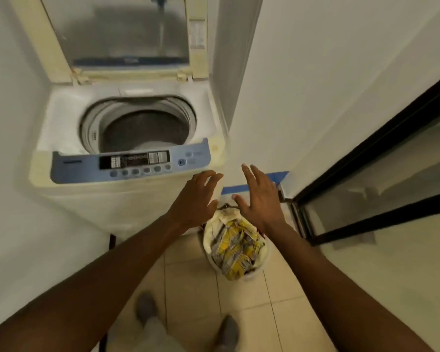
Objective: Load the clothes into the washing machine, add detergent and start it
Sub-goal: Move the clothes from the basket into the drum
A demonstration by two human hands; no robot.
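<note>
A white top-loading washing machine [69,115] stands at the left with its lid [117,31] raised and its drum [142,128] open; I see no clothes in the visible part. Its blue control panel [127,163] faces me. On the floor to the machine's right sits a pale basket [262,269] holding clothes, with a yellow patterned cloth [236,247] on top. My left hand [197,199] and my right hand [259,199] hover above the basket's far side, fingers spread, holding nothing.
A white wall [315,97] rises just right of the machine, with blue tape [277,175] at its foot. A dark-framed glass door [366,186] stands at the right. My two shoes [146,308] are on the beige tiled floor [239,301].
</note>
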